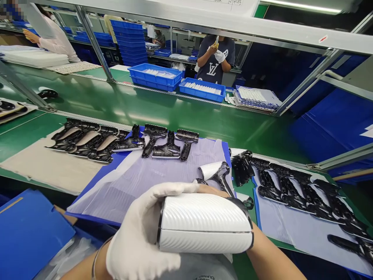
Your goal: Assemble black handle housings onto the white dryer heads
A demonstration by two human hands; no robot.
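Observation:
My left hand (136, 237), in a white glove, is wrapped round the end of a white textured casing shell (204, 223) held close to me at the bottom centre. My right hand is hidden behind the shell; only its bare forearm (271, 260) shows, so what its fingers do cannot be seen. Just beyond the shell, another white shell with a black handle (217, 173) lies on a pale plastic sheet (151, 179).
Black casing halves lie in rows at the left (84, 142), centre (166, 146) and right (294, 186) of the green bench. Blue trays (155, 76) stand across the conveyor, where a person (215, 54) in gloves works. A blue board (26, 229) sits at lower left.

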